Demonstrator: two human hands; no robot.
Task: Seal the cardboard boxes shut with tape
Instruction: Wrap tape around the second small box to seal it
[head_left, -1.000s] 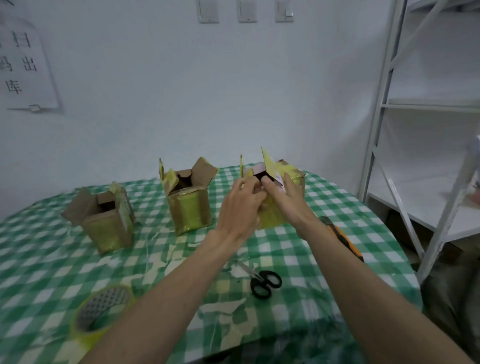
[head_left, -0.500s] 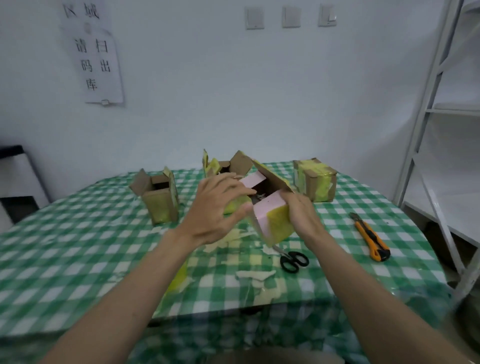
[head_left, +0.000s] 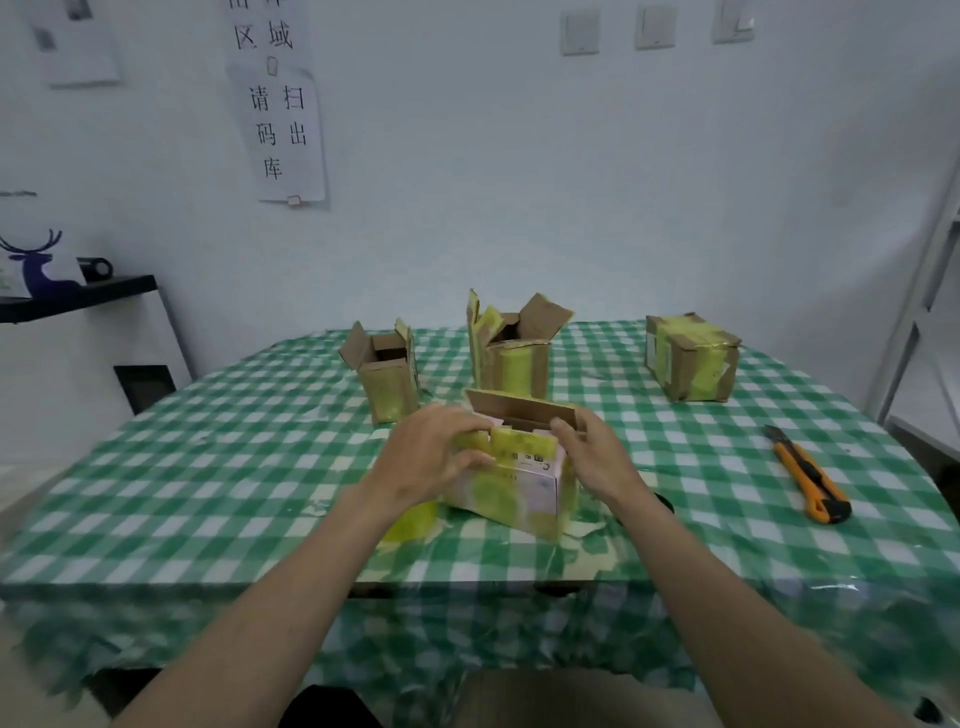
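Head view: green checked table (head_left: 208, 467), white wall (head_left: 467, 208); both hands' fingers (head_left: 470, 423) gripping box (head_left: 514, 483).

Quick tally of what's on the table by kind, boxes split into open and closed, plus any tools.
Open cardboard boxes: 3, the held box, the left box, the middle box
Closed taped box: 1
Utility knife: 1
Total: 5
Left hand and right hand grip the held box.

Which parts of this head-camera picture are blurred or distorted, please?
Head view: the tablecloth's hanging front edge smears with motion blur; the box between the left hand and right hand looks soft; the wall sign reads sharply; the wide lens bends the shelf frame.
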